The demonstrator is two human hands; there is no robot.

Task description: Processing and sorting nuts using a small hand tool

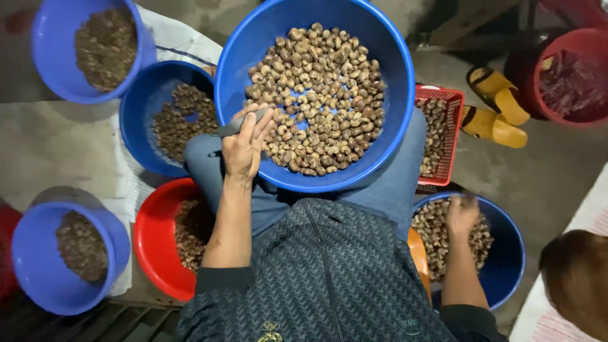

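Left hand (244,144) gripped a small dark tool (235,126), fingers closed round it, at the near-left rim of the big blue basin (392,95) of brown nuts (320,95) on the person's lap. Right hand (462,215) hung blurred over nuts in the blue bowl (510,253) at near right; couldn't tell its grip.

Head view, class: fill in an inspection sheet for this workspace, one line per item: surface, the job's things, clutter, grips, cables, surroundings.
Surface: grey concrete floor with a white sheet.
Job's things: big blue basin of brown nuts on the lap; small knife.
Clutter: more blue tubs, red tub, red basket, all with nuts.
Grips: left hand holds the knife at the basin rim; right hand in a nut tub, blurred.
Cables: nothing seen.
Surroundings: yellow sandals, red bucket.
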